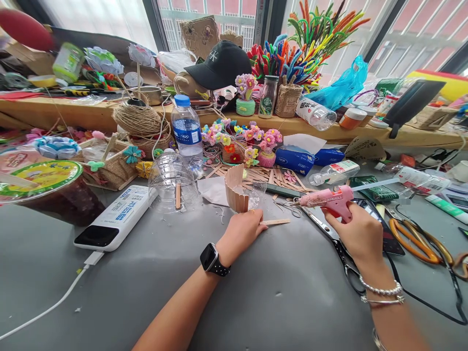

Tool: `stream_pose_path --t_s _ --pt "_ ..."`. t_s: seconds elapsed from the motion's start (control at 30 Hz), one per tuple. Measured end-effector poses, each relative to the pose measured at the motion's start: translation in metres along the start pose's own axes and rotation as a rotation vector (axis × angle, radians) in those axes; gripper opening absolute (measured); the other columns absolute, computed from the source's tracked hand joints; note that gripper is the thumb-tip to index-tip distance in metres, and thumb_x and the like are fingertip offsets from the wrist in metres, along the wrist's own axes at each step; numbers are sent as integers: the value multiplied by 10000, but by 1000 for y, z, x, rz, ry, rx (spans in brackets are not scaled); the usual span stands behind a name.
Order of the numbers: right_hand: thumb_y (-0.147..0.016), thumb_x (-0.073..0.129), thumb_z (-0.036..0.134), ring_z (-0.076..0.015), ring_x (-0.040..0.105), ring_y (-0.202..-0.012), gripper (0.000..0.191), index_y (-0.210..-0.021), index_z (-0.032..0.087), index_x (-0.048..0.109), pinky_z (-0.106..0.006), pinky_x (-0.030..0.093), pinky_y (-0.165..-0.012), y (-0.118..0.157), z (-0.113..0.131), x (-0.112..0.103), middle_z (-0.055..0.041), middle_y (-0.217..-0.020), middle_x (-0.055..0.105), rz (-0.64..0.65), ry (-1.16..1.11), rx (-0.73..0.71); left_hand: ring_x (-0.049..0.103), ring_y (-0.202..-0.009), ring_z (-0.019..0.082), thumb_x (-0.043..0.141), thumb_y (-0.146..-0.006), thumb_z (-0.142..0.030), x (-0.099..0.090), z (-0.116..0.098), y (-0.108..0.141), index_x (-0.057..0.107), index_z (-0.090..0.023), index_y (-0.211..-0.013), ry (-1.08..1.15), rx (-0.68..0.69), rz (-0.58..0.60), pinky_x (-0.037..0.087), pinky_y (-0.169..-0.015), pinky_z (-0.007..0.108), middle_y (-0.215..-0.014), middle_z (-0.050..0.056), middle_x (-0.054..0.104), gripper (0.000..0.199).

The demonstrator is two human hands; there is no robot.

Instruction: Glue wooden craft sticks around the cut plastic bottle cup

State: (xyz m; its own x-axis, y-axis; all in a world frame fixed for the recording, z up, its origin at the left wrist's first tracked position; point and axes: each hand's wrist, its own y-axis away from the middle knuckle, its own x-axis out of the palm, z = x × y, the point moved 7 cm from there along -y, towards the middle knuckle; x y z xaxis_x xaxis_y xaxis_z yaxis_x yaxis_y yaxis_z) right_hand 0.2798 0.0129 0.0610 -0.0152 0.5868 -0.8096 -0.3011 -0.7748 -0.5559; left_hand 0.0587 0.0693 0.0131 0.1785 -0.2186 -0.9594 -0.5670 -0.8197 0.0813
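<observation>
My left hand [243, 230], with a watch at the wrist, is closed low over the grey table. A pale wooden craft stick [277, 222] pokes out to the right from its fingers. Just beyond the knuckles stands a curved wall of craft sticks [235, 187] set around a clear plastic piece [256, 194]; whether the fingers also grip this is hidden. My right hand [360, 234] is wrapped around the handle of a pink hot glue gun [331, 199]. Its nozzle points left, apart from the sticks, and a glue stick [376, 184] juts from the back.
Scissors [329, 234] lie open under the glue gun, with orange-handled shears [413, 239] farther right. A cut plastic bottle [171, 183], a white power bank [117, 219] and a sealed drink cup [54, 185] stand left. Loose craft sticks [219, 171] and a water bottle [186, 129] lie behind.
</observation>
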Motion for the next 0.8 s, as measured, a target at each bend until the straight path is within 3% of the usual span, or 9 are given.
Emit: stream_pose_path --t_s 0.13,0.37,0.8 --pt "-699 501 509 -123 380 -464 328 -619 196 442 -250 265 -474 1 2 -1 7 -510 439 -3 -14 17 610 -767 182 448 -835 -357 0 0 0 492 -189 -872 9 0 2 428 -616 239 -856 42 632 178" --pt "-696 505 456 -118 399 -463 273 -637 191 468 -247 284 -470 8 24 12 3 -531 468 76 -77 -99 607 -753 184 471 -821 -371 0 0 0 497 -186 -848 11 9 -15 417 -602 239 -835 41 634 189" --pt "-717 517 345 -118 448 -492 178 -672 175 491 -230 309 -465 18 45 15 12 -540 484 17 -99 -262 614 -739 199 456 -824 -398 -1 -3 0 491 -185 -833 -25 37 -43 408 -563 250 -831 36 640 216"
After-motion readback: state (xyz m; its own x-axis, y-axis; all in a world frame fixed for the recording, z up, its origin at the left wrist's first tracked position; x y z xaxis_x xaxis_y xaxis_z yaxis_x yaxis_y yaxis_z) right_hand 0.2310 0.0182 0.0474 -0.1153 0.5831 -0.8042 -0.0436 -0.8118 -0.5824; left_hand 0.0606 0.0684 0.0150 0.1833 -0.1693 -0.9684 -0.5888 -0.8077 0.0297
